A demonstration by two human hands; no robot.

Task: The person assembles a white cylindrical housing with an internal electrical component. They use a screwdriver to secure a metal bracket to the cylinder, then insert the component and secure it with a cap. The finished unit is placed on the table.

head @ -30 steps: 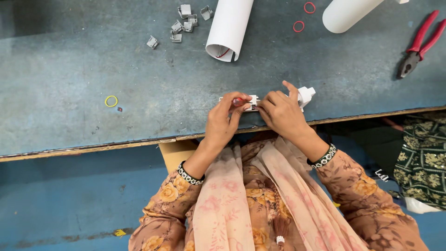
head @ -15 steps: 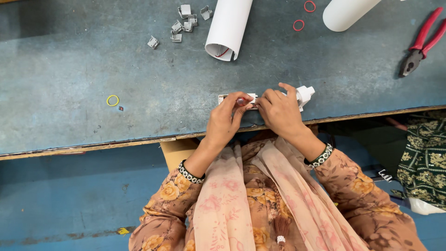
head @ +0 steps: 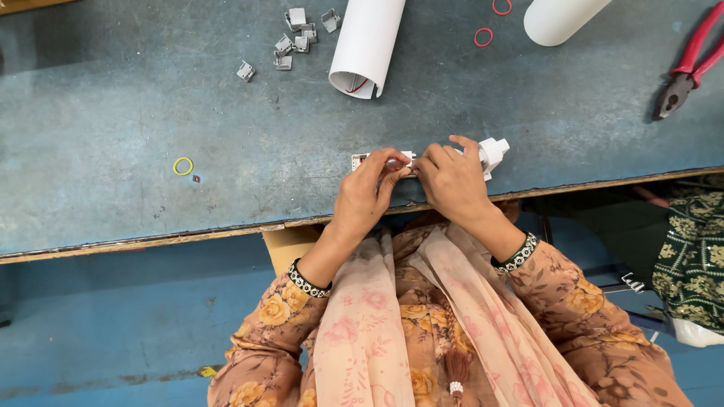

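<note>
Worn blue-grey bench [head: 151, 113], left hand [head: 366, 192] and right hand [head: 452, 177] together, both pinching a small white part [head: 494, 153].

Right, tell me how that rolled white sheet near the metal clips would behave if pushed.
The rolled sheet looks like thin paper coiled into a tube, so it is probably light and would likely roll sideways across the bench. Its open end shows loose layers, so a firm squeeze would probably dent it.

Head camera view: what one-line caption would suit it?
Both hands, left hand and right hand, pinch a small white part on a blue workbench.
</note>
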